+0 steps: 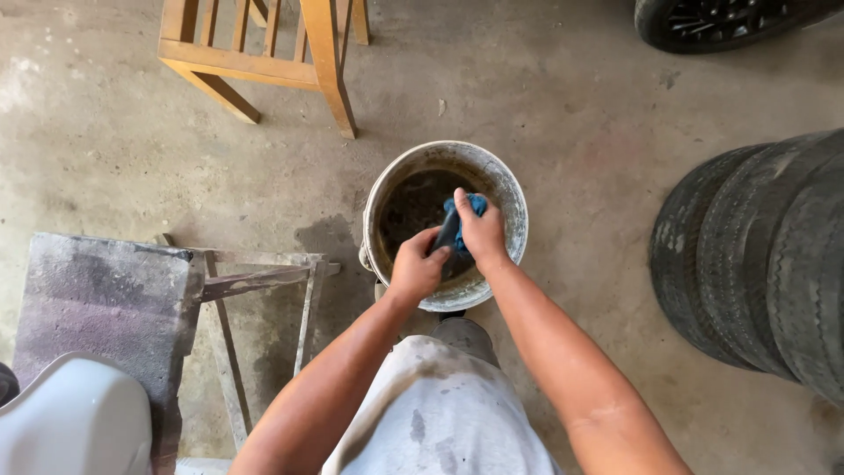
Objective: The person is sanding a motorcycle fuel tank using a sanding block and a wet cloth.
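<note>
A dirty white bucket [511, 195] stands on the concrete floor in front of me, with dark water inside. Both my hands are over its near side, gripping a wet blue cloth [456, 227] between them. My left hand [416, 264] clasps the cloth's lower, darker end. My right hand [481, 230] closes around its upper blue end. The cloth looks twisted between the two hands.
A wooden chair frame [264, 57] stands at the back left. Stacked tyres [760, 259] lie on the right, and another wheel [721, 22] sits at the top right. A metal stand [255, 290] with a grey slab [101, 303] and a white object [75, 422] are at my left.
</note>
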